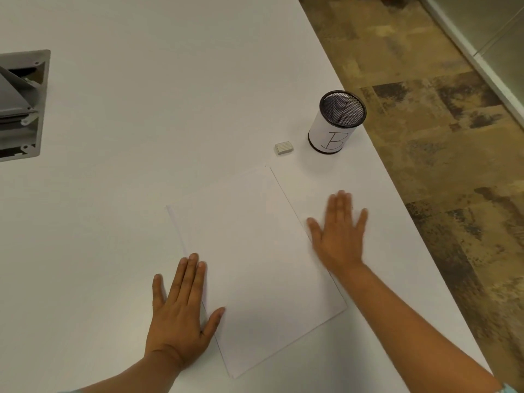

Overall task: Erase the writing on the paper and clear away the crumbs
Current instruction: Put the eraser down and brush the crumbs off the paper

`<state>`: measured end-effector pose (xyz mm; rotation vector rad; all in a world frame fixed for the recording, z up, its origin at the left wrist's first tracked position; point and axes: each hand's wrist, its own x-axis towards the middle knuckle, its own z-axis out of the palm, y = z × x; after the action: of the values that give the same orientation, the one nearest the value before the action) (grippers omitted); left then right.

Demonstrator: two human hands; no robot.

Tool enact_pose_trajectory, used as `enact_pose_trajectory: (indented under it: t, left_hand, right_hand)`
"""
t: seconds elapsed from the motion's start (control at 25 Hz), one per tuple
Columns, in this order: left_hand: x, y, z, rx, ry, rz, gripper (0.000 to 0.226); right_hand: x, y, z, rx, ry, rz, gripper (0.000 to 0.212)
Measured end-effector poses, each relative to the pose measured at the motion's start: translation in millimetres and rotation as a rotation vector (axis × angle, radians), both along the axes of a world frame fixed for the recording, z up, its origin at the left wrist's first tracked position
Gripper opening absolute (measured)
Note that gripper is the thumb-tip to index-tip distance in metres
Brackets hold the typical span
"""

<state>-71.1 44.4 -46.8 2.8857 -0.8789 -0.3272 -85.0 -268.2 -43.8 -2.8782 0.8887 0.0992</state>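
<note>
A white sheet of paper [255, 259] lies tilted on the white table [141, 137]; I see no writing on it. My left hand [181, 310] lies flat with straight fingers on the paper's left edge. My right hand [338, 232] is flat with spread fingers at the paper's right edge, mostly on the table, and looks motion-blurred. A small white eraser [283, 148] lies on the table beyond the paper's far corner. No crumbs are visible.
A black mesh pen cup [336, 123] with a white label marked "B" stands right of the eraser, near the table's right edge [397, 177]. A grey cable hatch [22, 106] is set into the table at the far left. Patterned floor lies to the right.
</note>
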Motion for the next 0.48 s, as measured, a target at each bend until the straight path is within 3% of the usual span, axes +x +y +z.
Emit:
enact_pose_trajectory:
  t: [0.12, 0.2, 0.28, 0.36, 0.48]
  left_hand:
    - [-0.1, -1.4, 0.4, 0.0, 0.006, -0.005, 0.076]
    - [-0.3, -1.0, 0.3, 0.008, 0.002, -0.007, 0.076]
    - [-1.0, -0.9, 0.6, 0.011, 0.001, -0.004, 0.077]
    - [-1.0, -0.2, 0.2, 0.008, 0.001, -0.005, 0.076]
    - [-0.6, 0.0, 0.1, -0.001, 0.002, -0.01, 0.076]
  right_hand:
    - [0.4, 13.5, 6.1, 0.006, -0.091, 0.029, 0.072]
    - [-3.7, 55.3, 4.5, 0.087, -0.157, 0.322, 0.07]
    - [-16.0, 85.8, -3.2, 0.076, -0.104, 0.597, 0.068]
    - [-13.7, 69.1, -6.7, 0.053, -0.071, 0.545, 0.067]
    - [-7.8, 10.0, -4.1, 0.008, -0.013, 0.207, 0.072]
